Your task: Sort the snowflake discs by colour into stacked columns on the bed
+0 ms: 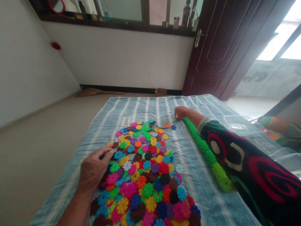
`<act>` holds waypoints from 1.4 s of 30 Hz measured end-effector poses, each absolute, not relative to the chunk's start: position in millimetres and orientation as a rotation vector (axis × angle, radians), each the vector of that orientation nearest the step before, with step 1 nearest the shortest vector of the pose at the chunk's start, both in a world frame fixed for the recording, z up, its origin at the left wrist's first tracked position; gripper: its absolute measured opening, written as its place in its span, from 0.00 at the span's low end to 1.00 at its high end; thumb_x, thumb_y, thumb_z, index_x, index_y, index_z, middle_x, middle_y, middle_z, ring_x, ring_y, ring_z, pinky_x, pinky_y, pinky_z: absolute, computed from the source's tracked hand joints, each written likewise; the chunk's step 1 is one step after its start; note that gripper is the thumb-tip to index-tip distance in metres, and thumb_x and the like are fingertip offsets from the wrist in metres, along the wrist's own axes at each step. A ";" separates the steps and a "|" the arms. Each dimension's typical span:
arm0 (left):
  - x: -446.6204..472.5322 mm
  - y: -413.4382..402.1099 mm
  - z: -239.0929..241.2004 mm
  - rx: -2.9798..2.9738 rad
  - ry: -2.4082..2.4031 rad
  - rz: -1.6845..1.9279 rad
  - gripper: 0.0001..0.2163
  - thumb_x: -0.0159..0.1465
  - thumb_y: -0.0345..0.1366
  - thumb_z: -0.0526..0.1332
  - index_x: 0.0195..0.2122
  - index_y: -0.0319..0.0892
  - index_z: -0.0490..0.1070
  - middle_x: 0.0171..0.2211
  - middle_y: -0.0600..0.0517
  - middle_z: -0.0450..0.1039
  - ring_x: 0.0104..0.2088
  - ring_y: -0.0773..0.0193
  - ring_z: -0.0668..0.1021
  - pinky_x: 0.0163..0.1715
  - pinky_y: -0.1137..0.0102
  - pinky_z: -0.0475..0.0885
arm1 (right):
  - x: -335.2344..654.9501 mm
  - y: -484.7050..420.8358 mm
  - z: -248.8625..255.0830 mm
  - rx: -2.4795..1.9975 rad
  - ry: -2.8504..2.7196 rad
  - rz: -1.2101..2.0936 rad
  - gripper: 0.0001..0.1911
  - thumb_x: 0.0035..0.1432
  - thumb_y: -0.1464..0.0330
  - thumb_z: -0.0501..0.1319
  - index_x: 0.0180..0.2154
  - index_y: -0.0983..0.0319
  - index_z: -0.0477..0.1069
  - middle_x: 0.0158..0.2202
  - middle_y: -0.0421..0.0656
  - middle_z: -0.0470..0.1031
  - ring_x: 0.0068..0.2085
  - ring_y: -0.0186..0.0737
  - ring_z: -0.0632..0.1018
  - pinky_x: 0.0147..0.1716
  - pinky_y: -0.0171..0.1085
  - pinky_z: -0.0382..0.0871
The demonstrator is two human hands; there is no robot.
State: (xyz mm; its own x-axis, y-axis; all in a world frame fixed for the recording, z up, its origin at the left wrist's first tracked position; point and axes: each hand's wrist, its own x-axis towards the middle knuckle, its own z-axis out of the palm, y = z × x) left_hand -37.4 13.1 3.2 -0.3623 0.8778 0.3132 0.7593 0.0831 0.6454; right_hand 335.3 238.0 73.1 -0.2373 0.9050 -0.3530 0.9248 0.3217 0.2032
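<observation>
A wide pile of colourful notched plastic discs (141,182), the snowflake building kind, spreads over the striped cloth. My left hand (95,164) is at the pile's left edge, thumb and forefinger closed beside a brown disc (115,145); what they hold, if anything, is hidden. My right hand (181,112) reaches to the far side of the cloth, closed on a small yellow disc (176,116) that shows only in part. Under my right forearm lies a long green rod of tightly joined discs (199,141), its near end lighter green (222,179).
An orange disc (166,126) and a blue disc (173,127) lie apart from the pile. Clear plastic containers (242,121) stand at the right, near blurred orange and green patterned fabric (277,133). The cloth-covered table (150,105) ends before a white wall and a brown door (216,47).
</observation>
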 end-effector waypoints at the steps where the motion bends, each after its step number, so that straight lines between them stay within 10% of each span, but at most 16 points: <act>1: -37.0 12.9 3.9 1.665 2.194 1.139 0.11 0.54 0.47 0.60 0.31 0.49 0.77 0.44 0.55 0.80 0.47 0.50 0.79 0.54 0.58 0.71 | 334.2 235.0 75.4 1.622 2.217 -0.055 0.16 0.63 0.63 0.61 0.49 0.63 0.70 0.47 0.46 0.74 0.44 0.41 0.77 0.43 0.44 0.74; 42: -34.2 14.6 1.4 1.722 2.139 1.205 0.12 0.55 0.44 0.59 0.32 0.44 0.79 0.43 0.50 0.80 0.45 0.53 0.80 0.50 0.65 0.73 | 313.3 137.3 59.1 1.447 2.711 -0.162 0.13 0.47 0.69 0.66 0.38 0.63 0.81 0.34 0.43 0.81 0.35 0.38 0.77 0.30 0.31 0.60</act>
